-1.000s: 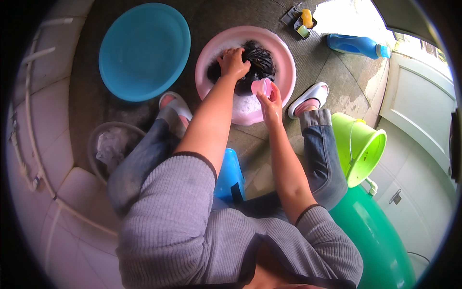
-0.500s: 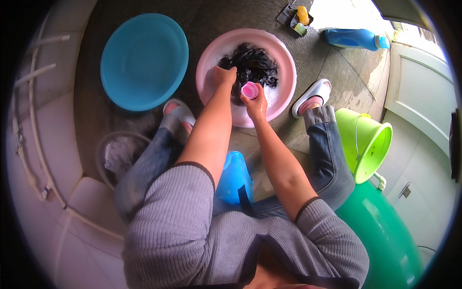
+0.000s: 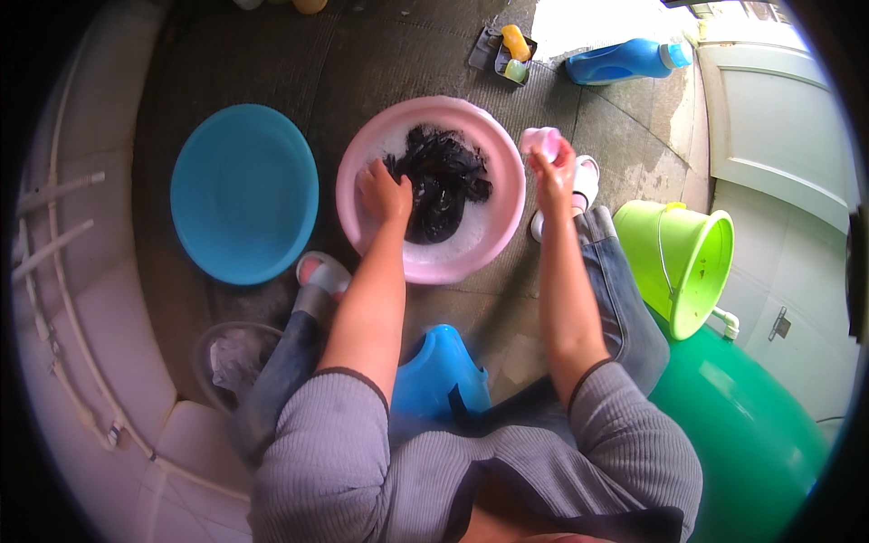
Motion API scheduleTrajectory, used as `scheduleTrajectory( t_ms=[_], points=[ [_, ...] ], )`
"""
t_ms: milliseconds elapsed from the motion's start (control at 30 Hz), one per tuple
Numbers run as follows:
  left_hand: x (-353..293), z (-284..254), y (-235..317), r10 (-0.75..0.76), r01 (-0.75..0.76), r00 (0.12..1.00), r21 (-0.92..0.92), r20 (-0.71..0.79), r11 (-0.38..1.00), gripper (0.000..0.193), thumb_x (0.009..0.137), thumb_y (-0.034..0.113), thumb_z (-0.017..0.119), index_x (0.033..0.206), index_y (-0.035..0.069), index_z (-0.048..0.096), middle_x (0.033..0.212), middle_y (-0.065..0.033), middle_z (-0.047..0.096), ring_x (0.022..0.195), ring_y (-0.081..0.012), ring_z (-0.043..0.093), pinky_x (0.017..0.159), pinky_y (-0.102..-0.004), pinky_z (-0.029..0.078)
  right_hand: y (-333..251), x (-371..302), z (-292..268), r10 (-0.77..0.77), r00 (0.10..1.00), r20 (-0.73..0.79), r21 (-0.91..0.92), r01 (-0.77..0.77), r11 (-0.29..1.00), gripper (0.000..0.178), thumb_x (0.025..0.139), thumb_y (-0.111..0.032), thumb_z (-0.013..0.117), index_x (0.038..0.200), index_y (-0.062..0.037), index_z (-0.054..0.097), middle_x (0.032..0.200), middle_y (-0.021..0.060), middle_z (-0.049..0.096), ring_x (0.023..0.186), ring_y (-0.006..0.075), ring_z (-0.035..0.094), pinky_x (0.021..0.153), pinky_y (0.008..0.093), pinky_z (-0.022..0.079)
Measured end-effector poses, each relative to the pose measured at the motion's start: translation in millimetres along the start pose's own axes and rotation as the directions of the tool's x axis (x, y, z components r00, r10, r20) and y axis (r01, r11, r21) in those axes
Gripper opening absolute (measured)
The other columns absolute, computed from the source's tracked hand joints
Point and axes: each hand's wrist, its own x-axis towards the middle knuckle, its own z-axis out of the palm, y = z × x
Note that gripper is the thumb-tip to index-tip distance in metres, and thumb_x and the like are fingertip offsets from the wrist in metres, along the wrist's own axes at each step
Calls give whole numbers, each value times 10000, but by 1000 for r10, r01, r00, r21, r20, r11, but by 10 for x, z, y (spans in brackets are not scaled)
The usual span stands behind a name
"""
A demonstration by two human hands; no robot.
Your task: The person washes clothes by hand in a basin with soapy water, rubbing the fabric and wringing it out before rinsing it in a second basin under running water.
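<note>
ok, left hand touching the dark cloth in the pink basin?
Touching. The head view shows the left hand pressed into the edge of the dark cloth in the suds of the pink basin, no gap between them.

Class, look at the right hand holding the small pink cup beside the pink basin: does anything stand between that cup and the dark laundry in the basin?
Nothing visible does. The right hand holds the pink cup just outside the pink basin at its right rim; only that rim lies between it and the dark laundry. The left hand is in the suds on the laundry's far side.

Green barrel (image 3: 751,434) partly off-frame
</note>
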Motion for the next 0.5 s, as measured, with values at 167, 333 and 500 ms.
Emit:
scheduleTrajectory(
  t_ms=[167,333,500],
  points=[
    [14,328,-57,256,-263,943,-3,-213,965,598,675,179,581,1259,194,457,1258,-204,425,1161,-384,390,944,-512,322,661,883,-558,-259,949,-178,-830,-3,558,768,589,-357,778,1147,36,426,1081,207,527,1015,329,525,891,371,414],
    [52,414,-41,296,-295,952,28,-78,955,397,686,170,572,1083,159,592,1214,-201,456,1135,-394,409,911,-518,350,886,994,-751,-241,956,-170,-863,-26,505,809,566,-360,783,1173,27,414,1125,222,515,1040,353,515,902,386,408],
    [104,283,-259,298,-298,948,13,-109,954,467,715,217,576,1164,104,517,1229,-198,444,1138,-373,411,924,-492,336,237,505,58,-705,703,89,-901,359,244,636,653,-233,744,1165,4,450,1127,201,506,1038,348,496,882,417,398]
  ],
)
